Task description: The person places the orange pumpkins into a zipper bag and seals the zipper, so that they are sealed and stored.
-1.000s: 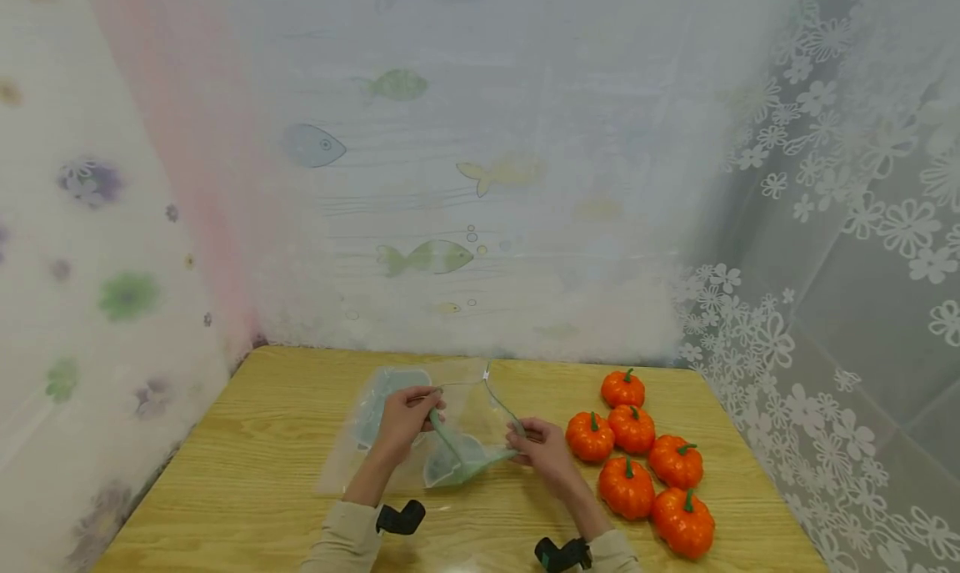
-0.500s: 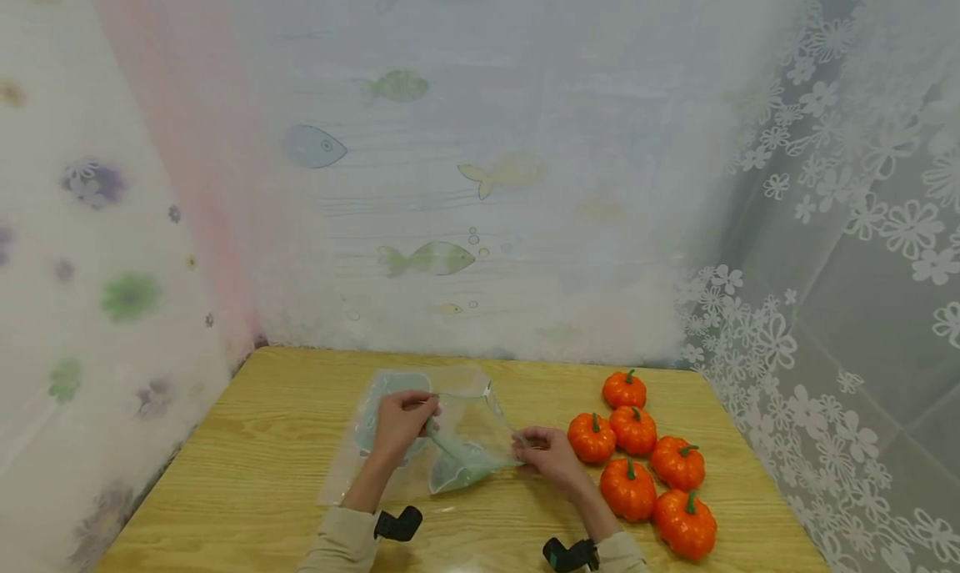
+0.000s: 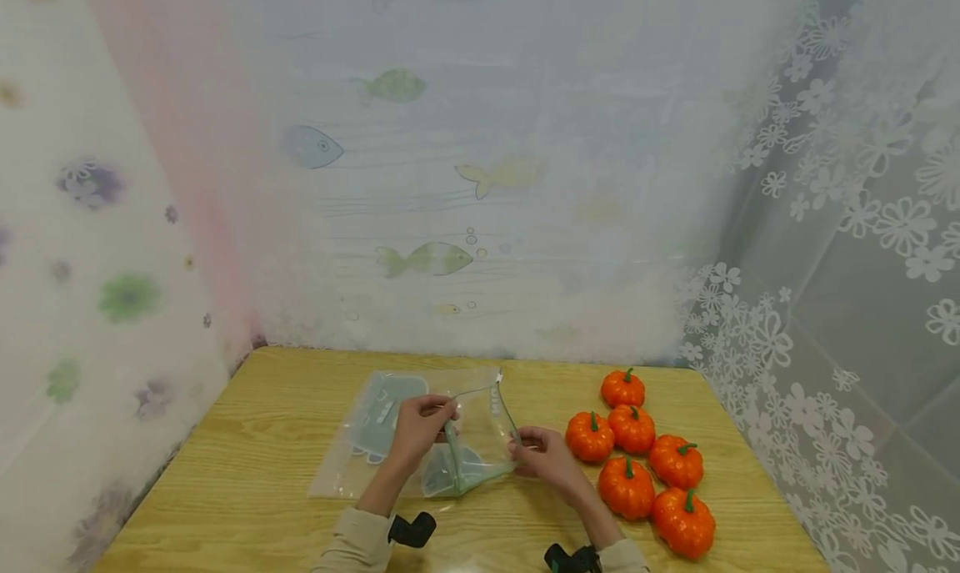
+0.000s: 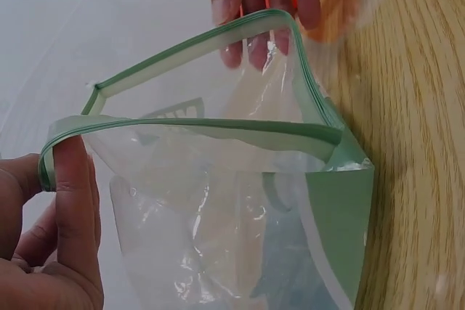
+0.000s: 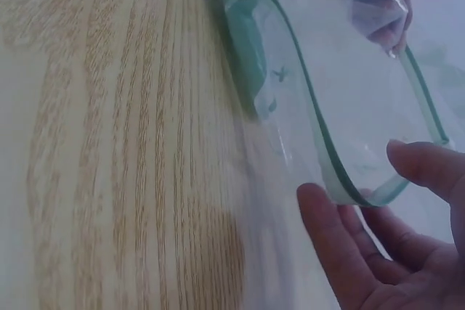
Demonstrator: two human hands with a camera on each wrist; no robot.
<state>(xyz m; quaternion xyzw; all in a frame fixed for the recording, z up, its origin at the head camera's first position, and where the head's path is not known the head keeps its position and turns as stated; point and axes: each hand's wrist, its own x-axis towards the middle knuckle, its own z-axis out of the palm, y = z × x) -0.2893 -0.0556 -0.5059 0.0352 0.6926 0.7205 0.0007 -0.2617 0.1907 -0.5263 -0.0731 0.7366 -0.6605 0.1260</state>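
Note:
A clear plastic zip bag (image 3: 384, 414) with a green-edged mouth and a pale blue print lies across the middle of the wooden table. Its mouth faces right and gapes wide between my two hands. My left hand (image 3: 420, 427) pinches the left side of the mouth, with a finger hooked inside the green rim (image 4: 232, 125) in the left wrist view. On the opposite side my right hand (image 3: 549, 458) holds the rim between thumb and fingers, the thumb (image 5: 425, 161) on the inner side. A small zip slider (image 3: 499, 376) sits at the far corner of the mouth.
Several shiny orange toy pumpkins (image 3: 627, 488) with green stems stand grouped on the table (image 3: 247, 456) just right of my right hand. Behind the table hangs a fish-patterned curtain (image 3: 570, 273); patterned sheets enclose both sides.
My left hand dips slightly, then shifts right with its side of the bag mouth. The far corner with the slider has moved right. My right hand stays almost in place; the pumpkins are unmoved.

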